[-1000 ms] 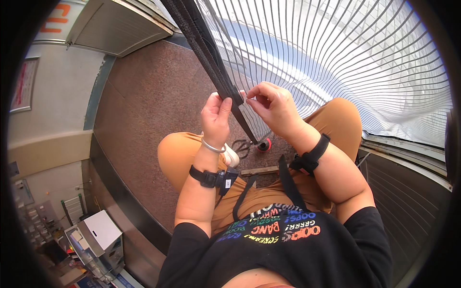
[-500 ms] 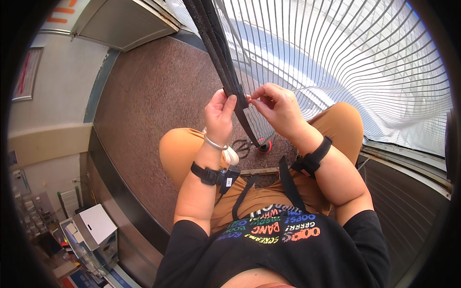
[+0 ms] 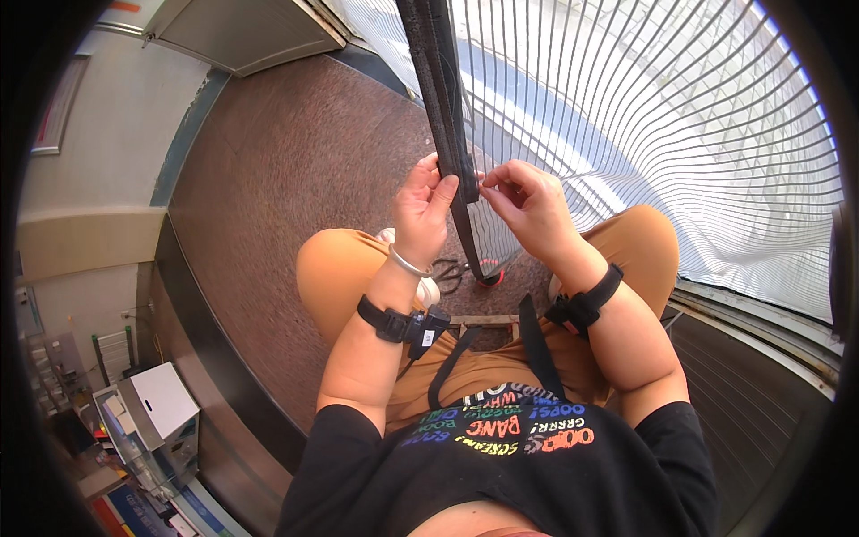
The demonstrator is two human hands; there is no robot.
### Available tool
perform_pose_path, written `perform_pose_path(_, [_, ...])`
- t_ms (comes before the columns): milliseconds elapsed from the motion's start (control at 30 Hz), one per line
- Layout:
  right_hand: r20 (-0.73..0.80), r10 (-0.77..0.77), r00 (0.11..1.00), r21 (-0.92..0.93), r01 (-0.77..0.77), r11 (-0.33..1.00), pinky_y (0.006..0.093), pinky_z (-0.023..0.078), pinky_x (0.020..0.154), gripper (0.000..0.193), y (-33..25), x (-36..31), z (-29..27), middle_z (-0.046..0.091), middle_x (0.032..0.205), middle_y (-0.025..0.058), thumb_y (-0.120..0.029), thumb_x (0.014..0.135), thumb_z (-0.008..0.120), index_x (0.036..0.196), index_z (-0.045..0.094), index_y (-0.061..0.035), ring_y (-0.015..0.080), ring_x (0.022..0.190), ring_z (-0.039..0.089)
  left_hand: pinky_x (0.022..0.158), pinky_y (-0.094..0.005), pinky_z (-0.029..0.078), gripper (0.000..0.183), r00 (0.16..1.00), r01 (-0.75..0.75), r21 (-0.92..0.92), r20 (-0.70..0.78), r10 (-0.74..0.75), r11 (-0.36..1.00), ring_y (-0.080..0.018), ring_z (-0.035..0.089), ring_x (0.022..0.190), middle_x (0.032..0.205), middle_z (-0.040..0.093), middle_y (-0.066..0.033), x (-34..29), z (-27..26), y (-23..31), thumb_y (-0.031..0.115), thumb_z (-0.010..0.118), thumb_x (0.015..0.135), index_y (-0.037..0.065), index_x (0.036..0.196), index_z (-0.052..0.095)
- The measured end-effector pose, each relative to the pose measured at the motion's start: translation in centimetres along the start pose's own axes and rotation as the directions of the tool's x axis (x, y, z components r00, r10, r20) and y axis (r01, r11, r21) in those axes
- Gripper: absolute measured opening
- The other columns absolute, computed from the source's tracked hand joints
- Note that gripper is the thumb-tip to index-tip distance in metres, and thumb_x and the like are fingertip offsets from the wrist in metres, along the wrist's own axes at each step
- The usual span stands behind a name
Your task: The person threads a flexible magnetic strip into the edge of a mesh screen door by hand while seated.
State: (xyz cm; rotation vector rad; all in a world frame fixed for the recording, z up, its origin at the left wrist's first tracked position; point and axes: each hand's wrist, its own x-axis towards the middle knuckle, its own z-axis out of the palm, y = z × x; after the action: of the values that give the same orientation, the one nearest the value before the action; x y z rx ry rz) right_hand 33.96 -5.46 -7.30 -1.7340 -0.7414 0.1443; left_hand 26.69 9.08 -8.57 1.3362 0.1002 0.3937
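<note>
A sheer door curtain [image 3: 617,98] with dark stripes hangs at the right, bordered by a black fabric edge strip [image 3: 436,85]. My left hand [image 3: 420,215] is closed on that strip, thumb in front and fingers behind. Just right of it, my right hand [image 3: 535,210] pinches at the strip's edge beside a small black piece. Whatever lies between its fingertips is too small to make out. The strip's lower end hangs down over a red-and-black round object [image 3: 491,274] on the floor. Dark-handled scissors [image 3: 450,277] lie left of it, partly hidden by my shoe.
I sit low, my knees [image 3: 335,268] spread on both sides of the strip. Brown speckled floor [image 3: 295,152] stretches ahead. A metal door panel [image 3: 246,34] stands at the far left, and a metal sill [image 3: 761,331] runs along the right. Boxes [image 3: 165,403] are stacked at lower left.
Both hands and the black strip have shifted slightly right in the view. My left hand keeps its hold, and my right hand stays pinched at the strip's edge.
</note>
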Motion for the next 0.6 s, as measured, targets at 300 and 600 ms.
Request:
perform_pose_path(300, [0.057, 0.010, 0.998, -0.043, -0.008, 0.999, 0.0250, 0.040, 0.050, 0.011, -0.7, 0.2, -0.1, 0.056, 0.067, 0.0054, -0.006, 0.077, 0.069, 0.082, 0.060, -0.0013, 0.0117, 0.053, 0.050, 0.084, -0.0282, 0.050, 0.030, 1.000, 0.022, 0.027, -0.014, -0.021, 0.999, -0.0155, 0.062, 0.091, 0.101, 0.064, -0.0110, 0.1, -0.4, 0.0, 0.005, 0.048, 0.095, -0.003, 0.124, 0.047])
perform_pose_path(600, [0.035, 0.031, 0.999, 0.008, -0.031, 0.999, 0.0238, 0.043, 0.051, 0.010, -0.4, 0.7, 0.3, 0.060, 0.067, 0.0045, -0.005, 0.077, 0.069, 0.081, 0.060, -0.0020, 0.0111, 0.055, 0.055, 0.096, -0.0292, 0.042, 0.046, 0.990, 0.138, -0.198, 0.064, -0.128, 0.970, -0.0190, 0.056, 0.109, 0.117, 0.058, -0.0179, -0.1, 0.7, 1.1, -0.004, 0.040, 0.087, -0.004, 0.133, 0.034])
